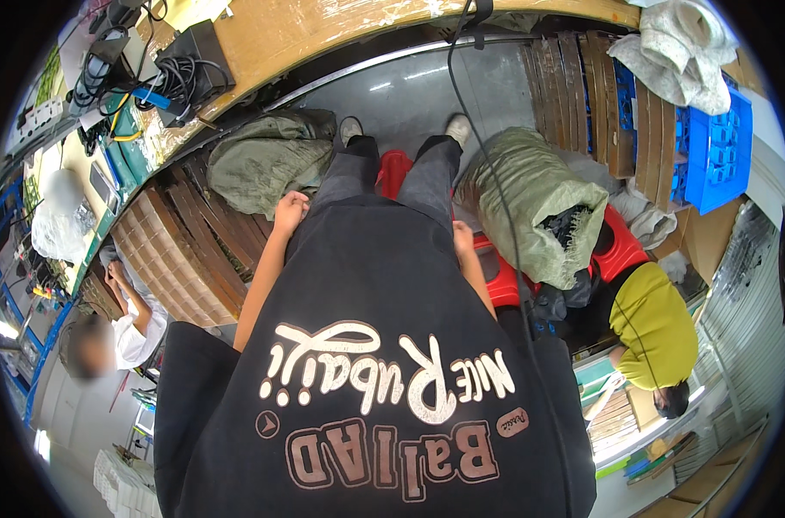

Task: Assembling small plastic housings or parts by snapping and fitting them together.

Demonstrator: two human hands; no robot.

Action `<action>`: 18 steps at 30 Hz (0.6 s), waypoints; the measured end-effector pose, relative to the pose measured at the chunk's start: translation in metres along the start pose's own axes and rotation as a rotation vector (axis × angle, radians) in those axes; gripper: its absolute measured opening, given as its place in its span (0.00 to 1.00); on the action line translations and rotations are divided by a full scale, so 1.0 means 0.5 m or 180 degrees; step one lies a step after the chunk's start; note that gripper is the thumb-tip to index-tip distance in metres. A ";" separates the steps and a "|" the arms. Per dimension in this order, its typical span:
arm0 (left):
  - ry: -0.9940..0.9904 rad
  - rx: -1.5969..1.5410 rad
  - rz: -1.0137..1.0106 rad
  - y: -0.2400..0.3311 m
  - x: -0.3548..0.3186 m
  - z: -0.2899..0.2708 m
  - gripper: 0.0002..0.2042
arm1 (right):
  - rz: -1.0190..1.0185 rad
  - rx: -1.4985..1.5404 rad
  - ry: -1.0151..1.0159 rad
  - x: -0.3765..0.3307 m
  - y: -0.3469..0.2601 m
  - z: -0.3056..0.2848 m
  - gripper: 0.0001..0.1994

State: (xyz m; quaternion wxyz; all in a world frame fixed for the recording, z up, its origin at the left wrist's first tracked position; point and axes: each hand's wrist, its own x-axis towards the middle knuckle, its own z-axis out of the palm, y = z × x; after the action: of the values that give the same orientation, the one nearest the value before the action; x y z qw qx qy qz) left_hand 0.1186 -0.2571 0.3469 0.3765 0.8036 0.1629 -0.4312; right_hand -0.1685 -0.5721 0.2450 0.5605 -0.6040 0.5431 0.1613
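Note:
My left hand hangs beside my left thigh, its fingers curled in loosely with nothing visible in them. Nearest to it is a grey-green woven sack. On the other side my right hand rests low by my right hip, partly covered by my black shirt; its fingers are too hidden to read. A full olive woven sack with dark contents at its open mouth lies to the right of that hand. Between my legs shows a red stool.
A worn wooden bench curves ahead, with black adapters and cables at its left. Brown stacked trays stand left; a blue crate is right. A black cable hangs across the view. Co-workers sit on both sides.

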 end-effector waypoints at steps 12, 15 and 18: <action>0.0243 0.1051 -0.0361 -0.088 -0.039 0.036 0.10 | 0.0748 0.0583 -0.0177 -0.023 -0.024 -0.039 0.09; 0.0359 0.1176 -0.0392 -0.062 -0.059 0.082 0.10 | 0.1036 0.0432 -0.0491 -0.016 0.000 -0.079 0.09; 0.0557 0.1452 -0.0439 -0.014 -0.095 0.152 0.09 | 0.1390 -0.0019 -0.0593 -0.015 0.011 -0.128 0.08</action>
State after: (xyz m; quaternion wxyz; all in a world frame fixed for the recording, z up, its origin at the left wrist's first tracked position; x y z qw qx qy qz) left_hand 0.0439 -0.3062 0.3565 0.1396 0.8890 0.1478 -0.4103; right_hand -0.2024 -0.6219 0.2688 0.5583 -0.4563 0.6063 0.3354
